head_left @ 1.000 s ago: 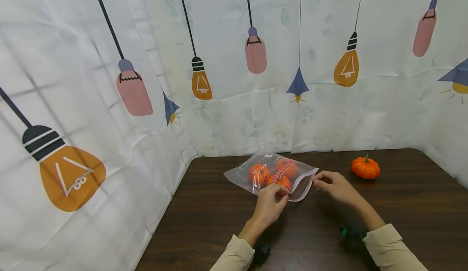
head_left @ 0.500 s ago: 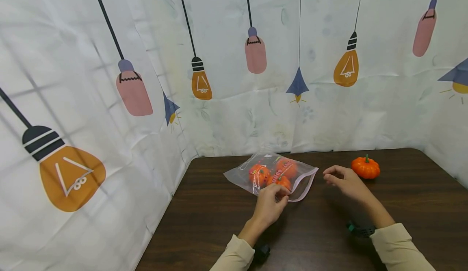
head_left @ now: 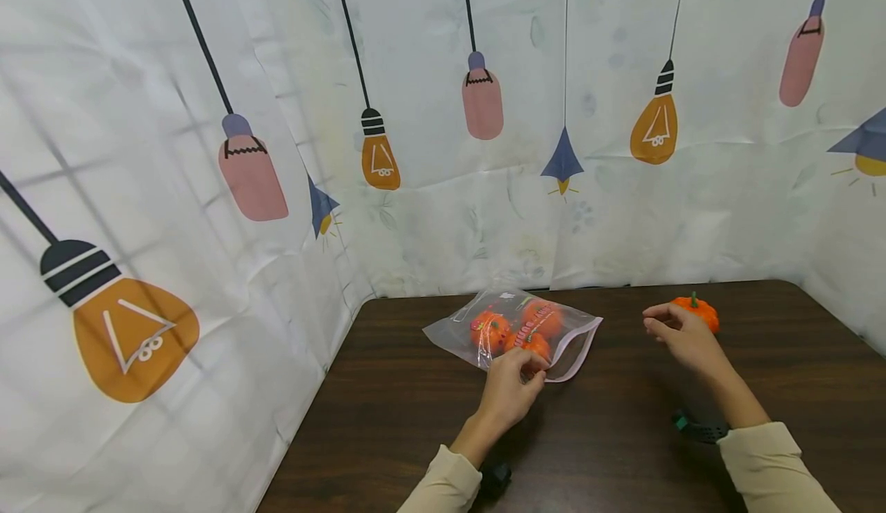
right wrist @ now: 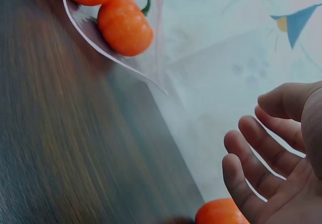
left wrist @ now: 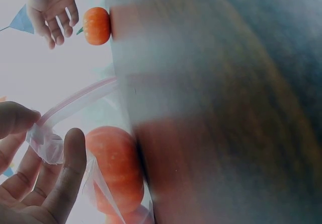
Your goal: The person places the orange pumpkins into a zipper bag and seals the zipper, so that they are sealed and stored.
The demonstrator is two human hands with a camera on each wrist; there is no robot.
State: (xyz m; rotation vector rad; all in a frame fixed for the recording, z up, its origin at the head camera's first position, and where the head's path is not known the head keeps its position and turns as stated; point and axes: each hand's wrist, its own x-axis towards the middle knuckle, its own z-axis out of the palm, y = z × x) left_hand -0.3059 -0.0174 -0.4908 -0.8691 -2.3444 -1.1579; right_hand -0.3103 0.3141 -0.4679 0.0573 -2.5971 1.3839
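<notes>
The left hand (head_left: 508, 394) pinches the near edge of a clear zip bag (head_left: 446, 330) between thumb and fingers (left wrist: 74, 151), a crumple of plastic caught in the narrow gap. The right hand (head_left: 692, 340) holds nothing; its fingers (right wrist: 254, 136) are softly bent and slightly parted, the thumb apart from them.

Just beyond the left fingers, three orange pumpkins (head_left: 490, 331) lie inside the bag, whose pink-rimmed mouth gapes on the side toward the right hand. A loose pumpkin (head_left: 706, 313) with a green stem sits on the dark wooden counter (head_left: 388, 421), near the right fingers and just behind them as the head camera looks. Behind everything hangs a white cloth (head_left: 429, 244) printed with lamps.

In the head view the right hand covers part of the loose pumpkin, and the left fingers overlap the nearest bagged one. The left wrist view shows what the head view hides: a gap between the right fingertips and the loose pumpkin. The right wrist view looks into the bag's mouth, where two pumpkins show.
</notes>
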